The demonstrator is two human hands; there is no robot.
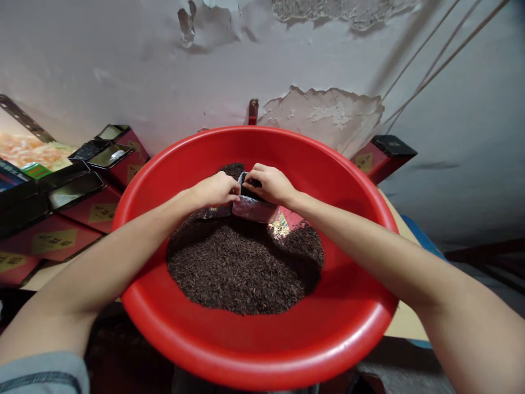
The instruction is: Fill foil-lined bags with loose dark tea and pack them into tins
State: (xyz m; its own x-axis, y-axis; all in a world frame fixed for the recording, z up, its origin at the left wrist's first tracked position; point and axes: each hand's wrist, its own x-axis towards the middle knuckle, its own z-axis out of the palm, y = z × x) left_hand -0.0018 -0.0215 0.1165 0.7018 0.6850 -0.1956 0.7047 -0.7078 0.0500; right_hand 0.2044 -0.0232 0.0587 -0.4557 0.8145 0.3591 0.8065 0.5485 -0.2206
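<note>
Head view: hands (219,190) (271,183) touch a shiny, crinkled bag (253,210).

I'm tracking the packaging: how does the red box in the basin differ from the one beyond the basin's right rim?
The basin box has the left hand and right hand at its mouth; no hand touches the outer box. The basin box shows a shiny liner; the outer box shows a black end, with no liner visible. Both are red with gold labels.
</note>
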